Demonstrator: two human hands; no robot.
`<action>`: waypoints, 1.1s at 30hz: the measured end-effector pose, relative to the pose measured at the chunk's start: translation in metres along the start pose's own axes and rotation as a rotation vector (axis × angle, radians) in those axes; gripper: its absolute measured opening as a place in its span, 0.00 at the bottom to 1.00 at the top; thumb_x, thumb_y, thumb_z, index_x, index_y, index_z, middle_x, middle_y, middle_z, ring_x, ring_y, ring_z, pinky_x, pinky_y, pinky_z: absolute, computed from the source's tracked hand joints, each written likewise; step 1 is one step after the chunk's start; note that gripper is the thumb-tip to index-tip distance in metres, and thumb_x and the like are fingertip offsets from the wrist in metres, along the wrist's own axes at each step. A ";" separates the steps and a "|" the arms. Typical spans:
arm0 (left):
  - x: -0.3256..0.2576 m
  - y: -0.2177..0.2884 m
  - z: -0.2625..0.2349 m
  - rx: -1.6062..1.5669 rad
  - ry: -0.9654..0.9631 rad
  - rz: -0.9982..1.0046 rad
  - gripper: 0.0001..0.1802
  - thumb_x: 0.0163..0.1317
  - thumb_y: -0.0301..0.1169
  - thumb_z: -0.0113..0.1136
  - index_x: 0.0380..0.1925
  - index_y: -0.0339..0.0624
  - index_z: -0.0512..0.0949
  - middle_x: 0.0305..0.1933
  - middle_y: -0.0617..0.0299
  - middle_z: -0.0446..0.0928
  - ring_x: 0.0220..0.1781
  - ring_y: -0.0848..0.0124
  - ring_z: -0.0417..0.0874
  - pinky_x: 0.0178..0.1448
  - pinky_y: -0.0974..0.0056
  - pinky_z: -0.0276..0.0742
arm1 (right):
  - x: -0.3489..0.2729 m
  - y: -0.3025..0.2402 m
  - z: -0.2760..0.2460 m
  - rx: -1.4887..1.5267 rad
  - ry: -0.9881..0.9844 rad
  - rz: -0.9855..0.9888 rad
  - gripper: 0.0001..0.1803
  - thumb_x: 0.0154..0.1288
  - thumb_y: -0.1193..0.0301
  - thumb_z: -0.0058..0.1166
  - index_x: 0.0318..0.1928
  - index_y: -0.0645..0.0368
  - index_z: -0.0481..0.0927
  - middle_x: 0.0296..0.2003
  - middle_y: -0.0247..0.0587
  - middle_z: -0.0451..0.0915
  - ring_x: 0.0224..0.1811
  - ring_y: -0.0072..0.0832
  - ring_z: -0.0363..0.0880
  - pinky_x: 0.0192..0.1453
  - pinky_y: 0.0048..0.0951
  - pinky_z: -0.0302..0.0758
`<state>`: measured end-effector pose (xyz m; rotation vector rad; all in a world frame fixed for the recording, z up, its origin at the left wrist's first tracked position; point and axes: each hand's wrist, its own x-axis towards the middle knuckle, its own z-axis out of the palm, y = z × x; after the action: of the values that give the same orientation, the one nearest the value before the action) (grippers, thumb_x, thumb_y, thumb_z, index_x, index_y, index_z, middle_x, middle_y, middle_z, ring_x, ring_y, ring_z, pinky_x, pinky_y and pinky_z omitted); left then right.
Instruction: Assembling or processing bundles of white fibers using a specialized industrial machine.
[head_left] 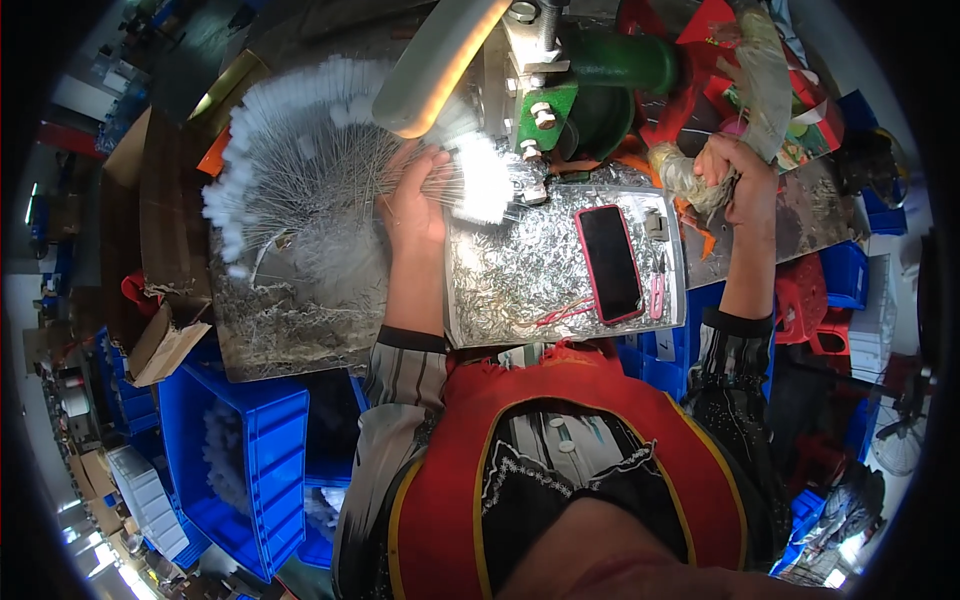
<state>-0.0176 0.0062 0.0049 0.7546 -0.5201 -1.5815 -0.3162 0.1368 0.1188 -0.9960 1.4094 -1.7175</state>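
My left hand [415, 205] is closed round several thin wire-stemmed brushes, whose white bristle ends [485, 180] glow under the lamp. These ends lie close to the working end of a green hand press [545, 110]. Left of that hand spreads a big fanned heap of the same wire brushes [320, 150], white tips outward. My right hand [740, 175] grips the press's lever handle [685, 175], wrapped in clear, yellowish plastic film. The exact contact of wires and press is washed out by glare.
Below the press lies a shallow tray [500, 310] strewn with metal clippings. It holds a red-edged phone [610, 262] and pink-handled snips [657, 290]. A lamp [440, 70] hangs overhead. Blue bins [240, 450] stand lower left; a cardboard box [160, 200] flanks the bench.
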 end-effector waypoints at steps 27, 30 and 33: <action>0.009 -0.006 0.001 -0.082 -0.083 0.009 0.23 0.48 0.12 0.48 0.48 0.29 0.62 0.42 0.44 0.71 0.42 0.58 0.76 0.47 0.60 0.77 | -0.003 0.016 0.004 0.028 0.052 -0.105 0.12 0.50 0.76 0.49 0.12 0.63 0.68 0.10 0.37 0.65 0.15 0.27 0.66 0.26 0.27 0.66; 0.010 -0.007 0.001 -0.070 -0.083 0.021 0.24 0.48 0.12 0.48 0.48 0.28 0.62 0.42 0.44 0.71 0.41 0.59 0.77 0.46 0.60 0.78 | -0.002 0.010 0.001 0.018 0.037 -0.054 0.13 0.50 0.76 0.49 0.12 0.62 0.68 0.11 0.37 0.65 0.16 0.27 0.67 0.27 0.27 0.66; 0.011 -0.008 0.002 -0.070 -0.081 0.028 0.24 0.48 0.12 0.48 0.49 0.28 0.61 0.41 0.44 0.71 0.41 0.59 0.77 0.46 0.60 0.78 | 0.000 -0.001 0.002 0.037 -0.028 0.010 0.12 0.50 0.76 0.49 0.13 0.63 0.68 0.11 0.37 0.66 0.17 0.27 0.68 0.28 0.26 0.66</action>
<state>-0.0251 -0.0034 -0.0018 0.6303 -0.5291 -1.6014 -0.3143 0.1361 0.1203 -0.9874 1.3583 -1.7102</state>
